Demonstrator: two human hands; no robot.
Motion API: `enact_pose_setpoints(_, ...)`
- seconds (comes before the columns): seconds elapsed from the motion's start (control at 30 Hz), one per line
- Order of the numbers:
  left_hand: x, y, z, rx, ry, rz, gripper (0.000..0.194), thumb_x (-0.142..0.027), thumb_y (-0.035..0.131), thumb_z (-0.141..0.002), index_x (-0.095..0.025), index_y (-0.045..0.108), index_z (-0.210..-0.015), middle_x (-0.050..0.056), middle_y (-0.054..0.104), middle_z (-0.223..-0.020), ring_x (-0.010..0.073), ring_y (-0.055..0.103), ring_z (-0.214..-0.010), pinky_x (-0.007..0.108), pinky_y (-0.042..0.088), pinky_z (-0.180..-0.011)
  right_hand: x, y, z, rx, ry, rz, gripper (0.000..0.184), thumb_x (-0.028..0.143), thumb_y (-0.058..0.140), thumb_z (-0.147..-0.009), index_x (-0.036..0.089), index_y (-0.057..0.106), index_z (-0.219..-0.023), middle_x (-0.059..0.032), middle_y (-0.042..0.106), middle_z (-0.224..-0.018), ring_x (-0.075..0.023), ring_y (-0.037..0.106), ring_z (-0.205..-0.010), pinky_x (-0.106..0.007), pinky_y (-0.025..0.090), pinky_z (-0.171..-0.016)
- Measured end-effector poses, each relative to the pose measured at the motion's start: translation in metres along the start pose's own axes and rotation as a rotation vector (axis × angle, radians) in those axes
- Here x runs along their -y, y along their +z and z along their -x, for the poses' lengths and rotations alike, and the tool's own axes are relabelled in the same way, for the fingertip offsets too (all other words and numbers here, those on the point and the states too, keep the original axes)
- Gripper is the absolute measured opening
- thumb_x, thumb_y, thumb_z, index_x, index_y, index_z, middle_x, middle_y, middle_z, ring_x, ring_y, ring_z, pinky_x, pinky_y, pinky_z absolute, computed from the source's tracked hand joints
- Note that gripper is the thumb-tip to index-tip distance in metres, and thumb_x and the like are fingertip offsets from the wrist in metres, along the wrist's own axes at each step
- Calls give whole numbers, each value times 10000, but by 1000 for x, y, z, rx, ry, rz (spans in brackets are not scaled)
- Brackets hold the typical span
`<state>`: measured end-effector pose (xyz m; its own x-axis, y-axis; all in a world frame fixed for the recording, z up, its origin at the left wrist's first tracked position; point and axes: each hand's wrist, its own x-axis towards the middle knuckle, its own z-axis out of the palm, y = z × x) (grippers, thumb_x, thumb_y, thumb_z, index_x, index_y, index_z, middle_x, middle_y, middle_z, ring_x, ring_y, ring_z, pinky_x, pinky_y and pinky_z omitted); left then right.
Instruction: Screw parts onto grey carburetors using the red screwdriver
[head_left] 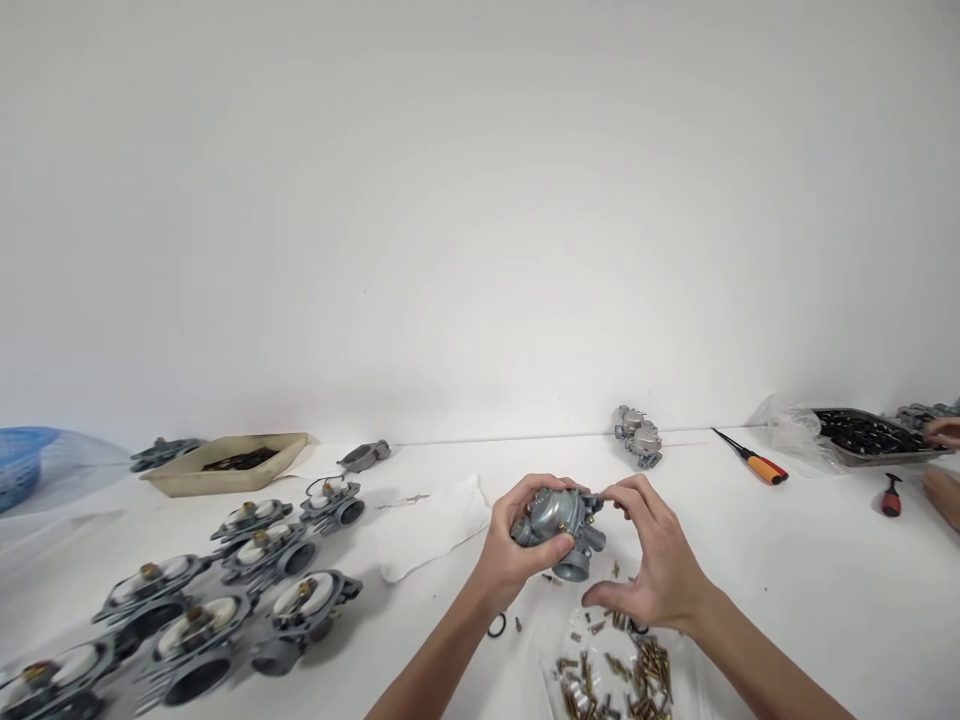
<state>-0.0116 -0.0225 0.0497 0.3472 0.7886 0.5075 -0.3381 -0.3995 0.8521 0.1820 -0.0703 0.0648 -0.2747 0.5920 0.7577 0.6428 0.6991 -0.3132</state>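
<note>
A grey metal carburetor [556, 514] is held above the table by my left hand [512, 535], fingers wrapped over its far side and thumb pressed on its near face. On its right, my right hand [654, 555] has thumb and fingers spread apart, the fingertips at the carburetor's right edge; whether they touch it I cannot tell. Below the hands lies a clear plastic bag [551, 668] with many small brass screws or jets [651, 675]. A black rubber ring [496, 625] and a few loose small parts rest beside it.
Several carburetor bodies [199, 625] with white floats stand at left, near a cream tray [169, 483] and a blue basket [19, 465]. Assembled carburetors [643, 440] sit by the wall. Pliers [763, 466], a screwdriver [891, 498] and a black-parts tray [862, 459] lie right, near another person's hand [943, 432].
</note>
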Motion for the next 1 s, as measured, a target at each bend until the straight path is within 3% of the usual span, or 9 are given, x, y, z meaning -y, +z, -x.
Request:
enact_pose_setpoints(0.1,-2,2,2,21,10,-4,531,-467,857,-654,-193,616,-1039,138,685,-1154,329,637,-1103,421,530,-932,4,1,0,10,63,41,781,573,823,-593,225,505,-1217,-91,571,-1019,-252,596,-822,-362,521,-646)
enact_pose_setpoints(0.23,-1,2,3,33,19,19,489,-407,864,-665,-201,632,-1043,129,686,-1173,330,620,-1142,425,512,-963,3,1,0,65,51,56,692,528,809,-629,235,541,-1196,-67,600,-957,-234,616,-783,-333,505,-621)
enact_pose_setpoints(0.6,-3,1,2,27,-42,-44,491,-392,865,-669,-194,636,-1056,130,687,-1188,320,640,-1109,408,529,-939,-5,7,3,41,58,118,650,517,801,-619,223,590,-1160,-43,636,-838,-204,618,-689,-298,491,-563)
enact_pose_setpoints(0.8,-1,-4,2,137,-161,2,748,-464,854,-690,-261,499,-1316,144,590,-1368,329,610,-1178,403,531,-943,-8,9,4,-17,32,134,579,503,770,-646,210,603,-1117,-28,638,-758,-178,597,-596,-278,449,-497)
enact_pose_setpoints(0.9,3,-6,2,178,-158,8,925,-495,896,-620,-287,438,-1396,159,483,-1474,361,478,-1336,419,490,-1027,-9,10,6,-50,3,131,547,450,752,-658,210,601,-1126,-12,620,-712,-163,567,-550,-274,431,-473)
enact_pose_setpoints(1.0,6,-9,2,188,-182,3,1060,-499,926,-556,-318,381,-1448,164,435,-1509,364,495,-1318,421,501,-1016,-11,12,6,-73,-9,107,542,388,746,-661,203,588,-1145,-3,605,-707,-150,534,-525,-272,420,-459)
